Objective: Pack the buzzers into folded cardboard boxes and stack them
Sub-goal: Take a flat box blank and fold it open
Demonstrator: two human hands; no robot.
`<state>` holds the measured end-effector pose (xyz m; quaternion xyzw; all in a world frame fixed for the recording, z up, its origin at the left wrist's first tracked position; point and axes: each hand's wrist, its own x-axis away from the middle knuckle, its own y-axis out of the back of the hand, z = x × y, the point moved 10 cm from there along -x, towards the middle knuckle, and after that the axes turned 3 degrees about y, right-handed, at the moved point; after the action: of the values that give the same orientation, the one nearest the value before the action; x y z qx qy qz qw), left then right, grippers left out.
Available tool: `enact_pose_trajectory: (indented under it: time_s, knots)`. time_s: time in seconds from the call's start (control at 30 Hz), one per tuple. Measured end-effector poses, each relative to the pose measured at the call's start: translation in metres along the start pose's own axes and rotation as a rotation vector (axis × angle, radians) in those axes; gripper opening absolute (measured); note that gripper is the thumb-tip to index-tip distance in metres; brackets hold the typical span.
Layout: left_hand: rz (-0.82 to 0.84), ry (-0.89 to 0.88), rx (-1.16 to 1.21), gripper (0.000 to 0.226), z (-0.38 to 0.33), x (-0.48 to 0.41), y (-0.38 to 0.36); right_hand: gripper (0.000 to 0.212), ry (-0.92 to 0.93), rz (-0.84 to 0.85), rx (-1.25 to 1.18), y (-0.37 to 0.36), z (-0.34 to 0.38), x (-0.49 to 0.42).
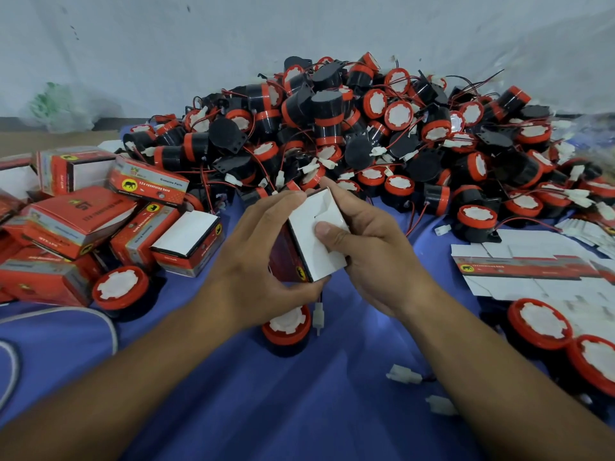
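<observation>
Hands both grasp one cardboard box (306, 249) over the blue cloth (299, 394): our left hand (256, 261) curls round its red side, our right hand (366, 261) clasps it, thumb on the white flap. Contents hidden; buzzers (332, 128) heaped behind.

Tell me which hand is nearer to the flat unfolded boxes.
Right. The right hand lies just left of the flat boxes; the left hand is farther left, beyond the held box.
</observation>
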<state>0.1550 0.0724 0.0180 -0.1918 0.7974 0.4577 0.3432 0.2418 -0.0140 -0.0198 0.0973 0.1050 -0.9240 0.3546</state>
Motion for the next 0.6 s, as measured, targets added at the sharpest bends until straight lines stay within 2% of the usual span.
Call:
enact_pose_trajectory:
  time_s: [0.13,0.3,0.43,0.6]
  knots:
    - [-0.035,-0.041,0.010,0.082,0.000,0.002,0.001,0.062,-0.012,0.001,0.013,0.000,0.000,0.001]
    - [-0.069,-0.005,-0.018,0.082,0.005,0.002,0.003,0.058,0.026,0.039,0.227,-0.005,0.004,0.002]
    - [-0.058,-0.021,-0.039,0.080,0.001,0.001,0.001,0.048,-0.049,-0.016,0.031,0.001,0.001,0.003]
    - [-0.019,-0.034,-0.037,0.081,-0.001,0.001,-0.002,0.051,0.078,-0.082,0.275,0.000,0.012,0.004]
